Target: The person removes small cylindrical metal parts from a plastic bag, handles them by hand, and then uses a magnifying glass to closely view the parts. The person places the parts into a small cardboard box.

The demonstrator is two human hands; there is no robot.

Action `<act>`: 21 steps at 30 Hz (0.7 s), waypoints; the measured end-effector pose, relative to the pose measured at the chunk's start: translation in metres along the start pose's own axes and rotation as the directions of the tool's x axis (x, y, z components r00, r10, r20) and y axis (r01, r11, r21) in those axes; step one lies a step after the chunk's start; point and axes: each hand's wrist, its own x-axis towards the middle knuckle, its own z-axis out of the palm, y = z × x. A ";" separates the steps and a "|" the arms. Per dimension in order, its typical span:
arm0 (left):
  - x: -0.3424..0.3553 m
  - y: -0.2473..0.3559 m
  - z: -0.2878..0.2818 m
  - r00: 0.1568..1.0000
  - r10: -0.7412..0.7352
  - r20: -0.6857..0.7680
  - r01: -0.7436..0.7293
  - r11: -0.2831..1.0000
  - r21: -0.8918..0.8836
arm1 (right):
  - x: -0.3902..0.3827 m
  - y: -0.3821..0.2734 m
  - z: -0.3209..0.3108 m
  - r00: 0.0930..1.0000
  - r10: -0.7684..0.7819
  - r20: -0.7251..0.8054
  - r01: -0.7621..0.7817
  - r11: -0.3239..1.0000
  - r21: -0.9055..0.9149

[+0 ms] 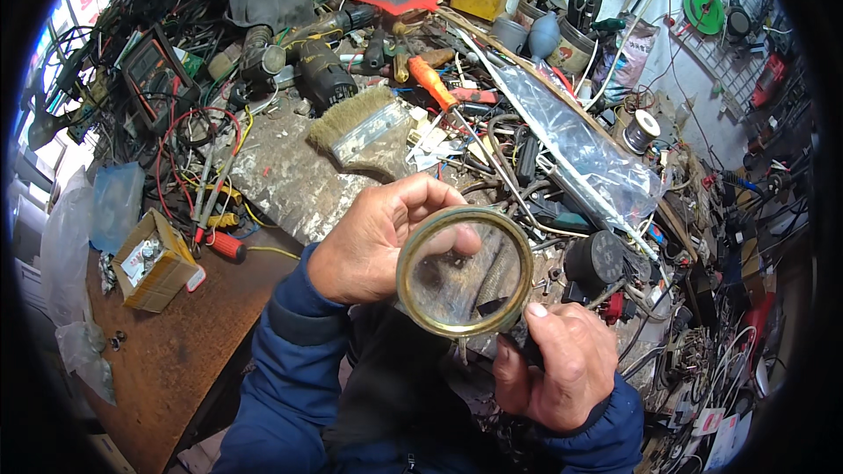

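Observation:
A round clear lens in a tarnished brass rim, a magnifying glass (465,331), is at the centre. At its lower right my right hand (566,364) is closed around a dark part, its thumb beside the rim. Behind the left side of the rim my left hand (373,241) is closed, fingers curled. One of its fingertips shows through the lens; whether it grips the rim or something small is hidden. Beyond the lens, a wide bristle brush (356,127) lies on the cluttered bench (281,171). An orange-handled screwdriver (433,83) leans over the clutter there.
At the left, a brown tabletop (211,298) bears a small cardboard box (158,263) and a red-handled tool (226,247). A multimeter (154,75) stands among cables. On the right are a clear plastic bag (580,140), a solder spool (641,130) and a black round part (595,259).

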 end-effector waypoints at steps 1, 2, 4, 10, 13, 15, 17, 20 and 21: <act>0.000 0.001 0.000 1.000 0.000 -0.001 0.000 1.000 0.003 | 0.000 0.001 0.001 1.000 -0.011 -0.013 0.011 1.000 0.000; 0.000 0.001 0.000 1.000 -0.001 -0.002 0.001 1.000 0.006 | 0.000 0.001 0.001 1.000 -0.016 -0.016 0.016 1.000 0.001; 0.000 0.001 0.000 1.000 0.006 0.001 -0.006 1.000 -0.003 | 0.000 0.002 0.001 0.999 -0.024 -0.022 0.025 1.000 0.003; -0.001 0.002 0.000 1.000 0.021 0.005 -0.021 1.000 0.021 | 0.000 0.002 0.004 0.998 -0.023 -0.054 0.023 1.000 -0.004; -0.001 0.002 0.001 1.000 0.023 0.006 -0.023 1.000 0.013 | 0.000 0.002 0.004 0.998 -0.023 -0.052 0.023 1.000 -0.004; -0.001 0.002 0.001 1.000 0.027 0.004 -0.027 1.000 0.010 | 0.000 0.003 0.004 0.998 -0.021 -0.051 0.021 1.000 -0.002; -0.001 0.002 0.001 1.000 0.031 0.002 -0.031 0.999 0.019 | 0.000 0.003 0.004 0.999 -0.020 -0.050 0.020 1.000 -0.003; -0.001 0.000 -0.001 0.999 0.044 0.009 -0.044 0.998 0.033 | 0.000 0.002 0.003 0.999 -0.020 -0.043 0.020 1.000 -0.008; -0.001 0.000 -0.001 0.999 0.043 0.009 -0.043 0.999 0.031 | 0.000 0.002 0.003 0.999 -0.020 -0.039 0.020 1.000 -0.010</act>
